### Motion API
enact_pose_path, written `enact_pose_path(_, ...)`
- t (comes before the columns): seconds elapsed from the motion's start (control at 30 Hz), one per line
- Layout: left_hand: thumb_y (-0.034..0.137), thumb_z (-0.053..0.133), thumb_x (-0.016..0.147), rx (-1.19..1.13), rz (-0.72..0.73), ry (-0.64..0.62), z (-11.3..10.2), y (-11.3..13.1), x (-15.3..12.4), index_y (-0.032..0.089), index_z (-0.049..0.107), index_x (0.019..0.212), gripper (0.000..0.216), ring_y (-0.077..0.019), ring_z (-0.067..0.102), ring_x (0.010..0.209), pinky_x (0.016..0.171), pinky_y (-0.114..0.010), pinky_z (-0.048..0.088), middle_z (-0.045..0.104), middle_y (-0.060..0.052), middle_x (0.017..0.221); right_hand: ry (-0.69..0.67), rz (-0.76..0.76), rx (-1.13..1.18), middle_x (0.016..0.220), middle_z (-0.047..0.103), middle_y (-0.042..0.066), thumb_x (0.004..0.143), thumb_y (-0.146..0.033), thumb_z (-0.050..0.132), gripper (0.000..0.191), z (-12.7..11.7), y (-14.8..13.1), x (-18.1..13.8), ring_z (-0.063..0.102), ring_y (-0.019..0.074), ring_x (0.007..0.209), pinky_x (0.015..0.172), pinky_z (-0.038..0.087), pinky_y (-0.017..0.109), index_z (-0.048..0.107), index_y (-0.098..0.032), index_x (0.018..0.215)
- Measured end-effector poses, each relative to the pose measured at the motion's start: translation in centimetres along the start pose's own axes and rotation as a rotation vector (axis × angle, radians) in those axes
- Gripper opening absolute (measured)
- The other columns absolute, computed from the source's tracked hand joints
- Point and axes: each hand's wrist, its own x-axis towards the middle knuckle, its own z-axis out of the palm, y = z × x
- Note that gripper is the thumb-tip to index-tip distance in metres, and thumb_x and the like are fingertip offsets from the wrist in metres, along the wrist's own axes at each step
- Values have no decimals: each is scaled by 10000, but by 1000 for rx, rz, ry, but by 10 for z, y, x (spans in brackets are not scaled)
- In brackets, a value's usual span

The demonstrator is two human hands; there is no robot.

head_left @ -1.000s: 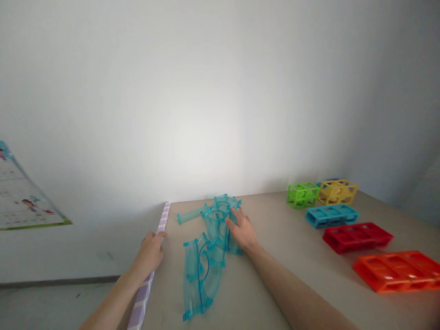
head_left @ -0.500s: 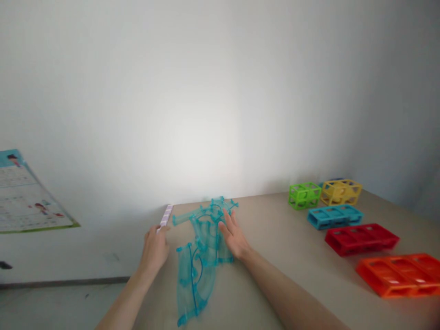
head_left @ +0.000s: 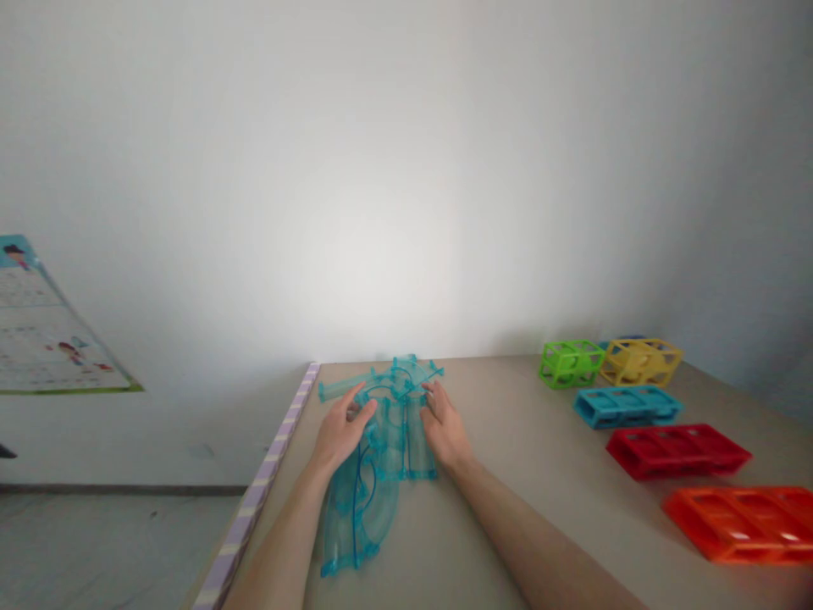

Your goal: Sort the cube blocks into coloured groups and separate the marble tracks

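Several clear teal plastic track pieces lie in a loose, overlapping pile on the tabletop. At the pile's left side is my left hand, thumb and fingers apart, touching or just over the pieces. My right hand rests along the right side of the pile, its fingers spread and slightly bent near the upper pieces. Neither hand visibly grips a piece. One straight piece points out to the far left of the pile.
To the right stand a green frame block, a yellow one, then teal, red and orange three-section blocks. Striped tape lines the table's left edge. A wall rises behind; a poster hangs left.
My left hand has left the taped table edge and moved right to the pile. My right hand stays by the pile's right side, fingers more bent. The view has shifted slightly.
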Motion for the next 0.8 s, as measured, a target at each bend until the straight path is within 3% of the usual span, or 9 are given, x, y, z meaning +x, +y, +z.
enact_pose_path(0.1, 488, 605, 774, -24, -1, -29, -1, 5, -1, 239, 679, 1096, 414, -180, 585, 666, 658, -287, 428, 612, -7, 721, 4, 74, -31, 1275, 594, 107, 832, -158, 416, 412, -7, -8, -2, 571, 224, 1191, 945, 468, 344, 507, -207, 1231)
enact_pose_path(0.2, 423, 613, 762, -38, -32, 10, -2, 8, -1, 237, 670, 976, 289, -163, 544, 586, 603, -273, 386, 549, 31, 613, 23, 141, -89, 1240, 587, 171, 830, -193, 441, 379, -17, -18, -4, 607, 248, 1115, 916, 457, 350, 519, -147, 1198)
enact_pose_path(0.3, 341, 614, 740, -73, -62, 68, -3, 7, -1, 232, 633, 912, 205, -147, 507, 526, 558, -256, 356, 493, 60, 545, -13, 226, -266, 979, 686, 138, 839, -276, 476, 419, -26, -25, -6, 653, 286, 973, 895, 420, 412, 505, -127, 1230)
enact_pose_path(0.4, 275, 586, 724, -128, -87, 141, -5, 5, 1, 227, 607, 904, 187, -134, 475, 473, 512, -243, 336, 463, 75, 516, -102, 266, -381, 749, 708, 60, 825, -307, 508, 486, -30, -27, -8, 671, 296, 884, 901, 369, 443, 474, -118, 1271)
enact_pose_path(0.6, 239, 609, 672, -230, -90, 332, -10, 2, 3, 220, 622, 935, 264, -129, 465, 473, 485, -232, 317, 441, 80, 501, -147, 292, -257, 672, 705, 6, 746, -171, 522, 479, -28, -24, -9, 668, 216, 784, 764, 390, 305, 516, -149, 1224)
enact_pose_path(0.8, 295, 584, 723, -467, -59, 400, -13, 12, 1, 205, 575, 1048, 338, -116, 512, 492, 507, -223, 391, 540, 61, 554, -150, 248, -190, 598, 662, -25, 746, -172, 506, 409, -30, -23, -10, 622, 170, 624, 628, 393, 257, 569, -167, 1150)
